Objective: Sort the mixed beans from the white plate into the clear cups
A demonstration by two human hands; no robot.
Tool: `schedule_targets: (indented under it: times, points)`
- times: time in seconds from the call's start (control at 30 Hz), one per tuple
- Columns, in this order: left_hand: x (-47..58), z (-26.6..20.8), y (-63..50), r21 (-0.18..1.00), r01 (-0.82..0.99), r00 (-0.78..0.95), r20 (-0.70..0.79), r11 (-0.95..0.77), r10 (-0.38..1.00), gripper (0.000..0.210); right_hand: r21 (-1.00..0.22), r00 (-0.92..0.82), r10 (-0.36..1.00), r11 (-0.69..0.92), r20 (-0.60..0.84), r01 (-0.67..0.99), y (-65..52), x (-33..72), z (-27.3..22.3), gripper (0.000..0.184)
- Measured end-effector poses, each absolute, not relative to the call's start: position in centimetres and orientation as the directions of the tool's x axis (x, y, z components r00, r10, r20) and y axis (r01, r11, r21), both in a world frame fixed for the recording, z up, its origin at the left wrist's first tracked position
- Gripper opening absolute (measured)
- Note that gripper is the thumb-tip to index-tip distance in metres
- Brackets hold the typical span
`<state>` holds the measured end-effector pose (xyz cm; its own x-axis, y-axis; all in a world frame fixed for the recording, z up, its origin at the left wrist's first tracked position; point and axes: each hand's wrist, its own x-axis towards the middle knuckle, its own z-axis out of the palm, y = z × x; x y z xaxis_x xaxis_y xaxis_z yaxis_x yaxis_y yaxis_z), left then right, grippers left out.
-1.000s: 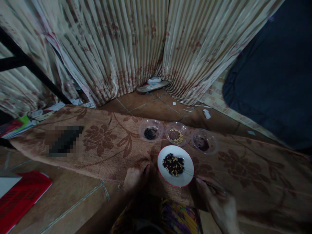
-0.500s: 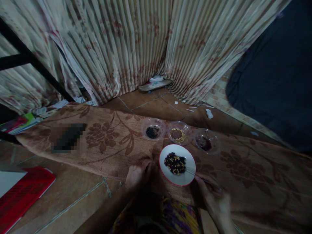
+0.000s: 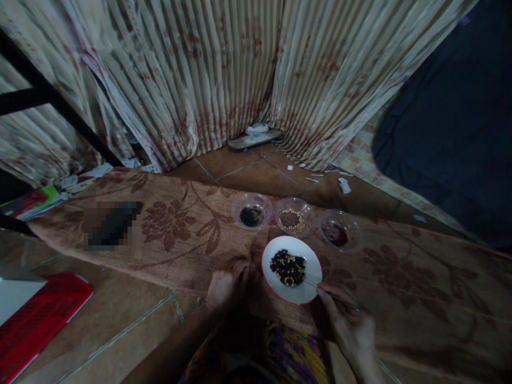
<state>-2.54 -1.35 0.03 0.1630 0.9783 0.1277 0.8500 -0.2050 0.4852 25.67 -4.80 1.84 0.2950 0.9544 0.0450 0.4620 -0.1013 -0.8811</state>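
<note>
My right hand [image 3: 348,322] grips the handle of a small wire whisk [image 3: 312,279]. Its wires reach over the right rim into a white bowl with a red edge [image 3: 274,290]. Inside the bowl lies a heap of mixed dark and yellow beans [image 3: 288,268], and the whisk tip meets its right side. To the left of the bowl, my left hand [image 3: 227,284] rests on the cloth with its fingers curled closed; I see nothing in them. Behind the bowl stand three clear plastic bowls: one with black beans [image 3: 250,216], one with yellow beans [image 3: 295,226], one with dark red beans [image 3: 339,237].
A brown flower-patterned cloth [image 3: 176,266] covers the low table. On its left lies a blurred dark object [image 3: 114,226]. A red and white box [image 3: 60,304] is on the floor at left. Beyond are a skateboard [image 3: 254,140], curtains [image 3: 224,69] and white scraps on the tiles.
My right hand has shifted slightly left and up along with the whisk. The left hand, the bowls and the beans look the same.
</note>
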Motion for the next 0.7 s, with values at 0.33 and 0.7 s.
schedule_targets:
  times: [0.33, 0.7]
  points:
    - [-2.57, -0.17, -1.41, 0.475, 0.854, 0.167, 0.131, -0.21, 0.977, 0.022, -0.891, 0.316, 0.948, -0.112, 0.037, 0.439, -4.81, 25.19, 1.83, 0.031]
    - [-2.59, -0.4, -1.37, 0.454, 0.862, 0.177, 0.145, -0.224, 0.973, 0.021, -0.912, 0.361, 0.931, -0.103, 0.052, 0.396, -4.78, 25.0, 1.8, 0.029]
